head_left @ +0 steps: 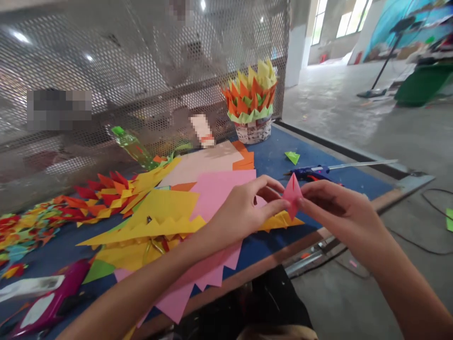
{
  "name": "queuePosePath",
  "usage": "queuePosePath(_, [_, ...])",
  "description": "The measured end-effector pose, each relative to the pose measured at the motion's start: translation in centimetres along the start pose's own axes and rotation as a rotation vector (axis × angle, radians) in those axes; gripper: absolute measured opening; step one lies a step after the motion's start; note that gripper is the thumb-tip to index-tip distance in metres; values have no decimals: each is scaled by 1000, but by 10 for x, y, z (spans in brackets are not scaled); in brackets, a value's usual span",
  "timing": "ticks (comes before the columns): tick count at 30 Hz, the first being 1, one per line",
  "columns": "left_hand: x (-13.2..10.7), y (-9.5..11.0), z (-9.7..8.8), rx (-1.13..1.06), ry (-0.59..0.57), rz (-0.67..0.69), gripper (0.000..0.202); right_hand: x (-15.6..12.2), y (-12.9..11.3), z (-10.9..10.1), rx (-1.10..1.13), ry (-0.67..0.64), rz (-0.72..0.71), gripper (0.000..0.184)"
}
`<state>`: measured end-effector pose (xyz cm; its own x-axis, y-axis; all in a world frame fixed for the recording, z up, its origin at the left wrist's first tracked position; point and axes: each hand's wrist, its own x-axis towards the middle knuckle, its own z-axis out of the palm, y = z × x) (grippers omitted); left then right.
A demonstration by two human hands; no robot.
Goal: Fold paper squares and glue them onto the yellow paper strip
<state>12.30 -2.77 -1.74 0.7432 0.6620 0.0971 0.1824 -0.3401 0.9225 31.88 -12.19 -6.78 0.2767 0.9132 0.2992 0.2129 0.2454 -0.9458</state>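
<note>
Both hands meet over the front right of a blue table. A small folded pink paper triangle stands point-up between them. My left hand pinches its left edge with thumb and fingers. My right hand pinches its right side, fingers closed on the fold. Under the hands lie pink paper sheets and yellow sheets with zigzag-cut edges.
A layered orange, yellow and green folded-paper piece stands at the table's back by a perforated metal screen. A blue glue gun, a green bottle, red and orange folded chains and a pink cutter lie around. Cables cross the floor at right.
</note>
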Motion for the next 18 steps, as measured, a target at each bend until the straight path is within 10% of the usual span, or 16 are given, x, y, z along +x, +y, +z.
queuePosePath(18, [26, -39, 5, 70, -83, -96, 11, 24, 33, -26, -196, -316, 62, 42])
